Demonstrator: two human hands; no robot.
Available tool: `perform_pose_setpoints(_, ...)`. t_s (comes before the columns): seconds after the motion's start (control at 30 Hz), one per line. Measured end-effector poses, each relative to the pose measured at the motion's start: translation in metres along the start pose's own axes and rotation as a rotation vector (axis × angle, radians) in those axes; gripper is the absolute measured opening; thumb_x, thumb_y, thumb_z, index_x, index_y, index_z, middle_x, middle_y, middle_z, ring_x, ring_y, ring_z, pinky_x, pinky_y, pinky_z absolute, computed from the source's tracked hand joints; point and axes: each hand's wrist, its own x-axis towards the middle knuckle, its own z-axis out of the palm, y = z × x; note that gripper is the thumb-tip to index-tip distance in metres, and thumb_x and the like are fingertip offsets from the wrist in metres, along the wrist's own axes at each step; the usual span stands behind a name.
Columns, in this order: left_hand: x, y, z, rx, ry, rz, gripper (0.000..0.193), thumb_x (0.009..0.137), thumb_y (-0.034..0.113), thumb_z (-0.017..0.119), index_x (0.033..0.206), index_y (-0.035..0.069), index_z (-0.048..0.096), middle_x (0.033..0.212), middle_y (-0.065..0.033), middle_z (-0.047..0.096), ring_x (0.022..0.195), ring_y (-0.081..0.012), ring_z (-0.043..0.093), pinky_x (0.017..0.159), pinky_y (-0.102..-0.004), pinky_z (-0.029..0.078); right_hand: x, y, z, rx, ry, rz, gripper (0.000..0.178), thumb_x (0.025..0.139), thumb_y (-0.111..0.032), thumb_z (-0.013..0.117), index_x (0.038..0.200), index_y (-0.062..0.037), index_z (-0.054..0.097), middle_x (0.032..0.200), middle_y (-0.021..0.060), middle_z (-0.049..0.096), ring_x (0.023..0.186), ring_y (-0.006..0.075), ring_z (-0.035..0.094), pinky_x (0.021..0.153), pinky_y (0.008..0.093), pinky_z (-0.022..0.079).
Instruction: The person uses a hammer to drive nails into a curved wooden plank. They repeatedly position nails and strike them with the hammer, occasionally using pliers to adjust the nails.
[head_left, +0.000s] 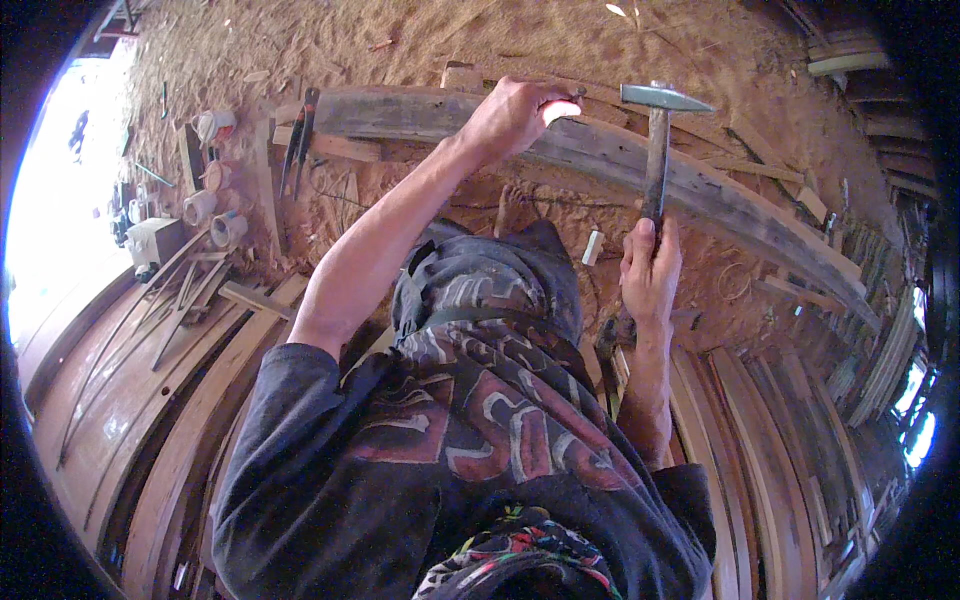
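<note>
On my feed this reads as a rough carpentry workshop with an earthen floor. The giveaway is a long, weathered beam (605, 153) lying across sandy ground (300, 50). I see a hammer (656, 150) raised in front of the beam, a long-handled tool (306, 125) at its left end, and stained tubs (229, 229) farther left. On the beam's near side I have left-hand planks (190, 440) and right-hand planks (765, 440). Past its right end, more timber (893, 335) is stacked; well left, daylight pours in.
</note>
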Motion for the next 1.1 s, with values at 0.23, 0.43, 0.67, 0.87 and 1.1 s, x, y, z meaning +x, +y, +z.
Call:
perform_pose_setpoints(0.23, 0.003, -0.007, 0.007, -0.044, 0.037, 0.05, 0.025, 0.09, 0.03, 0.069, 0.101, 0.007, 0.074, 0.094, -0.0105, 0.074, 0.087, -0.026, 0.072, 0.076, -0.0351, 0.055, 0.002, -0.042, -0.003, -0.256, 0.109, -0.312, 0.034, 0.103, -0.031, 0.05, 0.121, -0.0032, 0.053, 0.068, 0.0097, 0.056, 0.055, 0.0229, 0.054, 0.049, 0.0349, 0.041)
perform_pose_setpoints(0.43, -0.002, -0.006, -0.001, 0.01, 0.006, -0.005, 0.023, 0.09, 0.028, 0.069, 0.101, 0.008, 0.074, 0.094, -0.0106, 0.074, 0.087, -0.0257, 0.072, 0.078, -0.0348, 0.055, 0.013, -0.077, -0.028, -0.559, 0.048, -0.233, 0.034, 0.1, -0.029, 0.056, 0.12, -0.0013, 0.055, 0.086, 0.0254, 0.066, 0.078, 0.046, 0.065, 0.06, 0.0508, 0.049)
perform_pose_setpoints(0.67, 0.006, -0.012, 0.008, -0.013, 0.041, 0.061, 0.022, 0.089, 0.026, 0.07, 0.098, 0.006, 0.074, 0.091, -0.0112, 0.074, 0.083, -0.0268, 0.071, 0.075, -0.0355, 0.054, 0.016, -0.07, -0.03, -0.543, 0.048, -0.377, 0.034, 0.1, -0.027, 0.056, 0.121, 0.0008, 0.054, 0.086, 0.0266, 0.066, 0.077, 0.0467, 0.065, 0.063, 0.0487, 0.052)
perform_pose_setpoints(0.87, 0.001, -0.008, 0.002, -0.012, -0.005, 0.024, 0.027, 0.089, 0.026, 0.069, 0.105, 0.004, 0.073, 0.102, -0.0152, 0.072, 0.095, -0.0329, 0.069, 0.082, -0.0387, 0.056, 0.007, -0.112, -0.041, -0.393, 0.124, -0.417, 0.027, 0.098, -0.023, 0.058, 0.114, -0.0014, 0.054, 0.088, 0.0234, 0.065, 0.079, 0.0438, 0.066, 0.064, 0.0447, 0.051)
perform_pose_setpoints(1.1, -0.001, -0.007, 0.004, -0.026, -0.038, 0.001, 0.027, 0.089, 0.027, 0.069, 0.104, 0.005, 0.073, 0.102, -0.0144, 0.072, 0.095, -0.0337, 0.069, 0.082, -0.0385, 0.055, 0.02, -0.091, -0.044, -0.724, -0.1, -0.255, 0.026, 0.098, -0.021, 0.058, 0.114, -0.001, 0.055, 0.092, 0.0267, 0.063, 0.083, 0.0458, 0.063, 0.064, 0.0465, 0.05)
